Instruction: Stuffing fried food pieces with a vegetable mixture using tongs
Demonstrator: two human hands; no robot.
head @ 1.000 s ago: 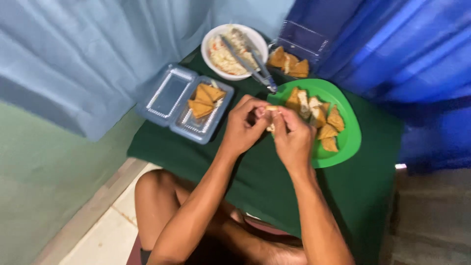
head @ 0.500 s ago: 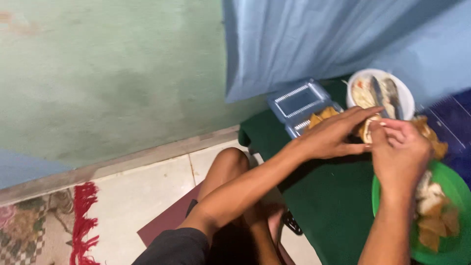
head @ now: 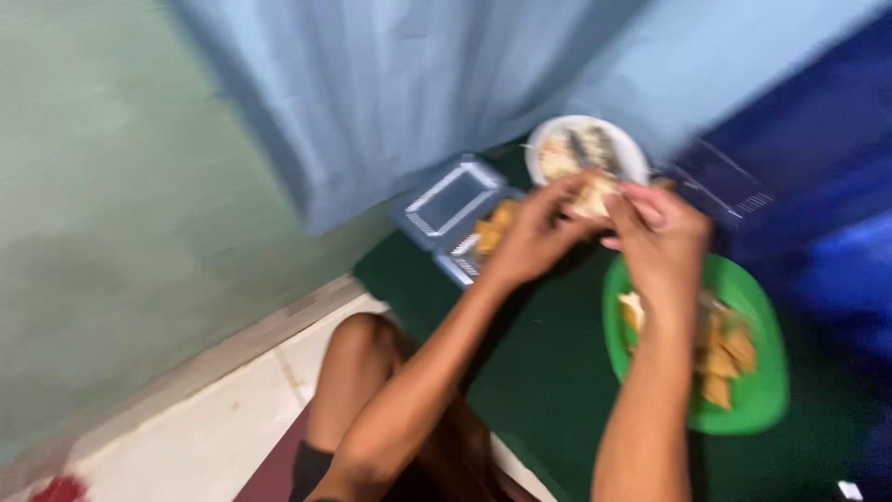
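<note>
Left hand: your left hand [head: 530, 237] reaches in from the near left, its fingers pinched onto the left side of a small pale piece of pastry [head: 592, 195].
Right hand: your right hand [head: 664, 237] comes up from the near right, and its fingertips grip the right side of the same pale piece, so both hands grasp it together.
Pale piece: it sits between your two sets of fingertips, raised above the table, just in front of the white round bowl [head: 585, 149]; the blur hides its exact shape.
White round bowl: it stands at the far side of the table and holds a light filling with a metal utensil lying in it.
Green round plastic plate: the plate [head: 762, 390] lies to the right, under your right forearm, with several golden-brown folded pieces on it.
Grey-blue plastic hinged box: the box [head: 446, 200] lies open to the left of your hands, with a few golden pieces in its nearer compartment, partly behind your left hand.
Dark green tablecloth: the cloth [head: 548, 372] covers the table under everything.
Surroundings: a light blue curtain [head: 372, 102] hangs at the far left, a dark blue cloth [head: 827, 186] at the far right, and your bare knee [head: 358, 358] shows near the pale tiled floor [head: 186, 455].
</note>
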